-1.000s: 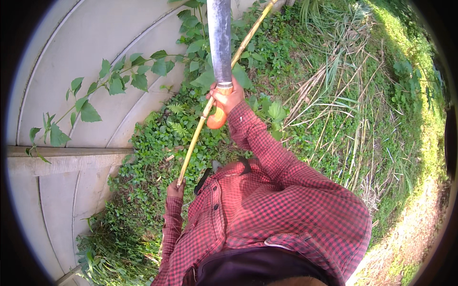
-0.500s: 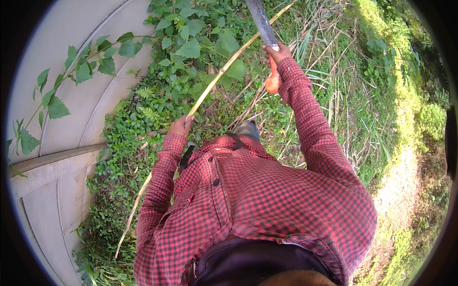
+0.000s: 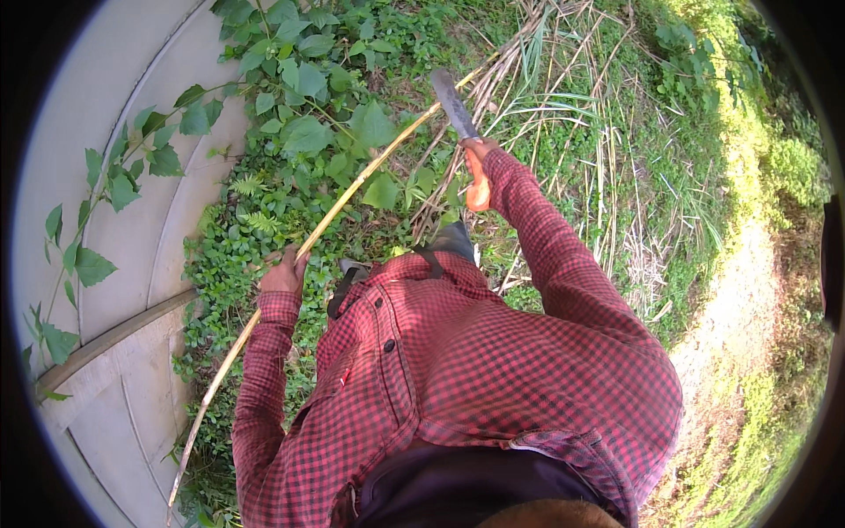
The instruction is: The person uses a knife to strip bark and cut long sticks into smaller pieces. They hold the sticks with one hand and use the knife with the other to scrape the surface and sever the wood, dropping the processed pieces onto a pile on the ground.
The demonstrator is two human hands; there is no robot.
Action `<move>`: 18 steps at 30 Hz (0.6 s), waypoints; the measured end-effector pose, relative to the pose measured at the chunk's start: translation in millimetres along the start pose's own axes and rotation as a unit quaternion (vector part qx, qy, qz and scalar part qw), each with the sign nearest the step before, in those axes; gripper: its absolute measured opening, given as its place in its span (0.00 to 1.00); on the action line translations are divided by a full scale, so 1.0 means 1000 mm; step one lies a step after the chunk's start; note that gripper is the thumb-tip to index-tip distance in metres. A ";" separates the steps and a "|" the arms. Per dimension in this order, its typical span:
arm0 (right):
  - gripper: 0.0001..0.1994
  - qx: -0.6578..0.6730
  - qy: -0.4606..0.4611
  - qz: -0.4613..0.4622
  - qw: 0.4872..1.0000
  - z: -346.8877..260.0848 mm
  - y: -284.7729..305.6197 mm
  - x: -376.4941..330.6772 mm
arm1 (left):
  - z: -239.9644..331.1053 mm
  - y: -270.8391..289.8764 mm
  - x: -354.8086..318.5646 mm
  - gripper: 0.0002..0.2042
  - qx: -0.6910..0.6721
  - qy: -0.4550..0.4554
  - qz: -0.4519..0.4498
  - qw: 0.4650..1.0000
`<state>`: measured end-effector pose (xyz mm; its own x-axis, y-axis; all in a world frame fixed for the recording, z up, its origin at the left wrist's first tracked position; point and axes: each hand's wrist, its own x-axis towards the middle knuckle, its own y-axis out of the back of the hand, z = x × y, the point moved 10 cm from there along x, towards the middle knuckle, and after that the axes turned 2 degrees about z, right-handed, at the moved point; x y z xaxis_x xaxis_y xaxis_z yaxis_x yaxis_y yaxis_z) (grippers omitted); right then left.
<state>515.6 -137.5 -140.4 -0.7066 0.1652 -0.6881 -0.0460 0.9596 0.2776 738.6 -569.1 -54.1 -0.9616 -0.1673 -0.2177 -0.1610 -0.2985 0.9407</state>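
Amid weeds, long yellowish stick (image 3: 352,207) slants, thin.

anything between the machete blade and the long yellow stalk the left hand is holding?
Nothing solid shows. The right hand holds the machete with its blade raised close beside the yellow stalk, which the left hand grips lower down. Only broad green leaves crowd the stalk near the blade.

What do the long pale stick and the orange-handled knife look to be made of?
The long pale yellow stick in the left hand looks like dry cane or bamboo: smooth, straw-coloured, slender. The knife's broad grey blade looks like dull, unpolished metal; its orange handle, gripped by the right hand, is probably plastic, though painted wood is possible.
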 end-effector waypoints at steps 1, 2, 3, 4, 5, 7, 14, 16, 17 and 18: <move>0.17 -0.010 0.019 -0.021 1.000 0.004 -0.014 -0.009 | -0.005 0.003 -0.002 0.20 0.009 0.008 0.004 1.000; 0.19 0.006 0.050 -0.088 0.995 0.004 -0.033 -0.023 | -0.007 0.004 -0.002 0.21 0.008 0.015 -0.003 1.000; 0.22 -0.027 0.043 -0.145 0.988 0.009 -0.051 -0.037 | -0.011 0.004 -0.005 0.20 0.020 0.033 -0.014 0.999; 0.25 -0.089 0.047 -0.199 0.975 0.011 -0.066 -0.054 | -0.011 0.003 -0.006 0.20 0.031 0.038 -0.028 0.998; 0.25 -0.133 0.036 -0.234 0.962 0.016 -0.076 -0.067 | -0.009 0.005 -0.008 0.20 0.033 0.040 -0.028 0.998; 0.26 -0.157 0.032 -0.274 0.948 0.016 -0.085 -0.081 | -0.012 0.005 -0.016 0.19 0.045 0.060 -0.042 0.996; 0.18 -0.006 0.054 -0.027 0.998 -0.022 0.023 0.058 | -0.056 0.030 -0.083 0.17 0.082 0.089 -0.034 0.992; 0.17 -0.035 0.026 -0.040 0.998 -0.025 0.034 0.087 | -0.060 0.048 -0.100 0.16 0.095 0.050 0.014 0.994; 0.17 -0.056 0.021 -0.059 0.996 -0.031 0.034 0.093 | -0.063 0.054 -0.107 0.15 0.099 0.042 0.024 0.994; 0.17 -0.078 0.017 -0.075 0.994 -0.032 0.031 0.090 | -0.068 0.053 -0.112 0.15 0.112 0.062 0.006 0.992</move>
<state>428.4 -100.4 -172.2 -0.7063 0.0125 -0.7078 -0.2598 0.9255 0.2756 853.3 -630.2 2.6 -0.9309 -0.2888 -0.2238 -0.2089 -0.0819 0.9745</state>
